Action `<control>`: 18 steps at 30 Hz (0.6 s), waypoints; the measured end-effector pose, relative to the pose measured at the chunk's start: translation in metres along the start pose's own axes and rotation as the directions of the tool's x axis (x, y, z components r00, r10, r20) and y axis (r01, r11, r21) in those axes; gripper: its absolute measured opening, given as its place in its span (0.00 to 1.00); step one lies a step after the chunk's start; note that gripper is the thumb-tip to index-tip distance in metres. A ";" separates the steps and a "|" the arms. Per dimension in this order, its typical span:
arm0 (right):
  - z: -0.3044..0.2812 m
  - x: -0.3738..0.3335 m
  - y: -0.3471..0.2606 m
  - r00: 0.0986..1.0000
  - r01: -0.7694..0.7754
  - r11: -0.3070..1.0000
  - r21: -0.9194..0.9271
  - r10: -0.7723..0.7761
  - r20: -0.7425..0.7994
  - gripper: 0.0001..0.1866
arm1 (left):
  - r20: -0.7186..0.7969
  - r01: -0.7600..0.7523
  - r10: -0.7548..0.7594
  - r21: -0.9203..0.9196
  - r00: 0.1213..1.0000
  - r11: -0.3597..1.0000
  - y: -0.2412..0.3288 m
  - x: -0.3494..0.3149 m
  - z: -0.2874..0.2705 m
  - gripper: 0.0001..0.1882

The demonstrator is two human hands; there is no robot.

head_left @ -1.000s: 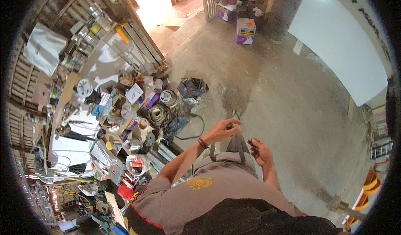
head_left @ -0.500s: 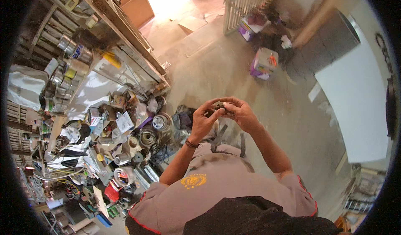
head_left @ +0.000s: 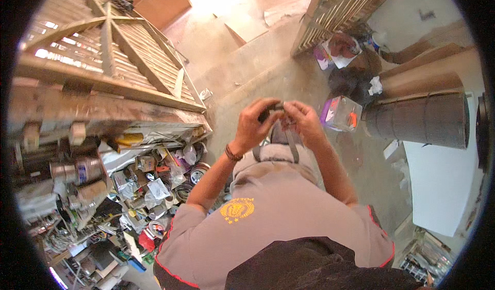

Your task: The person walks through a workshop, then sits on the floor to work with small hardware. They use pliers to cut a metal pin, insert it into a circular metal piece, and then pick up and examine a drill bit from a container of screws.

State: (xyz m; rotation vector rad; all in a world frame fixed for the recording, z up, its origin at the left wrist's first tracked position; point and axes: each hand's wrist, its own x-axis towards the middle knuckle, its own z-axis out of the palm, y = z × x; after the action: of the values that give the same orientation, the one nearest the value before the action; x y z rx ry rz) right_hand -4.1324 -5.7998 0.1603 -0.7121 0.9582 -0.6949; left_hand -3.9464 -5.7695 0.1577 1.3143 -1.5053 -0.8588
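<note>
In front of my chest my two hands are raised and almost touching. The fingers of my left hand (head_left: 252,124), which has a dark bracelet at its wrist, are curled around a small dark object (head_left: 278,106). What kind of thing it is does not show, since the fingers cover most of it. My right hand (head_left: 306,125) is right beside it, slightly blurred, with its fingertips pinched together near the object's right end. Whatever those fingertips hold is too small to name. Below the hands a grey strap (head_left: 293,145) hangs at my waist.
On the left are a wooden slatted gate (head_left: 109,42) and a cluttered heap of tools, tins and scraps (head_left: 154,189). A clear-and-purple box (head_left: 342,113), a large dark roll (head_left: 420,116) and a white panel (head_left: 435,187) stand to the right. Bright light enters a doorway ahead.
Both hands have risen a little and come slightly apart, the right hand's fingers now drawn in beside the dark object. My view has shifted, bringing more of the slatted gate into sight.
</note>
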 end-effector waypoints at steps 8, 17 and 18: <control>0.008 0.281 -0.148 0.952 0.294 0.940 -0.171 -0.273 0.137 0.14 | -0.244 -0.046 0.053 0.037 0.968 0.998 -0.092 0.275 -0.040 0.14; 0.048 0.564 -0.321 0.915 0.126 0.935 -0.332 0.020 0.404 0.16 | -0.437 0.108 -0.083 0.034 0.896 0.994 -0.161 0.542 -0.125 0.14; 0.051 0.597 -0.329 0.898 0.118 0.935 -0.335 0.044 0.438 0.16 | -0.453 0.126 -0.133 -0.045 0.882 0.991 -0.178 0.568 -0.131 0.14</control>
State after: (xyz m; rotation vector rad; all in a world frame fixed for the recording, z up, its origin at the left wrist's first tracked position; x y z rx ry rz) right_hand -3.9127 -6.4470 0.1598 -1.1566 0.6515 -0.3652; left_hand -3.7612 -6.3498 0.1458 1.4958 -1.0481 -0.5843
